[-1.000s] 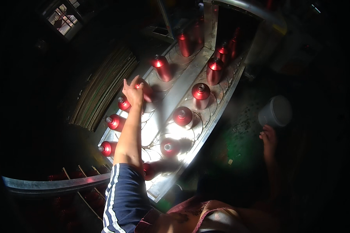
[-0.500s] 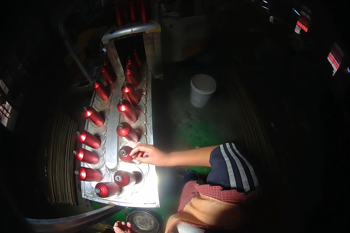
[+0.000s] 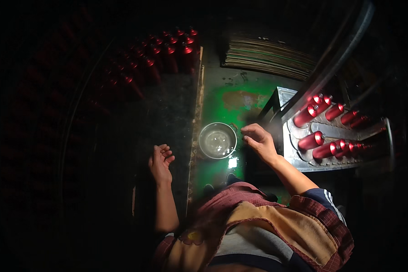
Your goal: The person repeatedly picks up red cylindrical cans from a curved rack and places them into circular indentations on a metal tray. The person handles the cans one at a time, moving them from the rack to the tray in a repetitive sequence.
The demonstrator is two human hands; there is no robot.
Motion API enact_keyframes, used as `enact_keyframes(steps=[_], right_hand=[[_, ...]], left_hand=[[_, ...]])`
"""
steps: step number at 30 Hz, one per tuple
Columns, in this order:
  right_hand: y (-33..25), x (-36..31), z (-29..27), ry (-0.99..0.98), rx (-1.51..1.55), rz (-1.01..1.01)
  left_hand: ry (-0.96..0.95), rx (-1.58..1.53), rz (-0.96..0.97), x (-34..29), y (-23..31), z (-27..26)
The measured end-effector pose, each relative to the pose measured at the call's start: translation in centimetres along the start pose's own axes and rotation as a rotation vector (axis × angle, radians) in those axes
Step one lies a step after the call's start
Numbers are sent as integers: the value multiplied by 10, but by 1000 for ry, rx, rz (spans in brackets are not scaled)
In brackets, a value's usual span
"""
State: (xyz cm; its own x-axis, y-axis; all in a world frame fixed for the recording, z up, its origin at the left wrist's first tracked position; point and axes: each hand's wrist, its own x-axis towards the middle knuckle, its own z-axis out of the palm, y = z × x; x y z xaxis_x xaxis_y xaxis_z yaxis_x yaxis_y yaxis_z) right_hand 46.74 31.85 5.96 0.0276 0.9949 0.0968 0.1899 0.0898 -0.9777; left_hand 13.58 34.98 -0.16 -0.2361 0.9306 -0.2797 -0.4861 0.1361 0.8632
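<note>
My left hand (image 3: pixel 161 164) hovers over the dark tabletop on the left, fingers loosely curled and a little apart, with nothing seen in it. Between my hands, a round metal pan (image 3: pixel 218 140) with shiny liquid in it sits low down by the green floor. My right hand (image 3: pixel 260 141) is just right of the pan's rim, thumb and fingers apart and holding nothing visible. To its right, red metal bottles (image 3: pixel 310 140) with narrow necks stand in two rows on a metal conveyor (image 3: pixel 299 161).
Many red bottles (image 3: pixel 168 59) crowd the far end of the dark table (image 3: pixel 172 97) at left. A curved metal rail (image 3: pixel 331 68) crosses above the conveyor. Stacked flat sheets (image 3: pixel 267 58) lie at the back. Wet patches mark the green floor (image 3: pixel 222 104).
My view has swung left from the conveyor to the pan and dark table. My right hand has left the red bottle it was touching; my left hand has come fully into view.
</note>
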Motion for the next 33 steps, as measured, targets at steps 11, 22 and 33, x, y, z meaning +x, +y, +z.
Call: enact_keyframes(steps=[11,22,33], right_hand=[[-16,299,194,-376,-486,-474],[60,516,303,-334,-758,-538],[72,405,175,-10,71,-197]], left_hand=[[466,448,321,84,122,-145],[175,1321,699,398,113,28],[260,794,692,306,87,-15]])
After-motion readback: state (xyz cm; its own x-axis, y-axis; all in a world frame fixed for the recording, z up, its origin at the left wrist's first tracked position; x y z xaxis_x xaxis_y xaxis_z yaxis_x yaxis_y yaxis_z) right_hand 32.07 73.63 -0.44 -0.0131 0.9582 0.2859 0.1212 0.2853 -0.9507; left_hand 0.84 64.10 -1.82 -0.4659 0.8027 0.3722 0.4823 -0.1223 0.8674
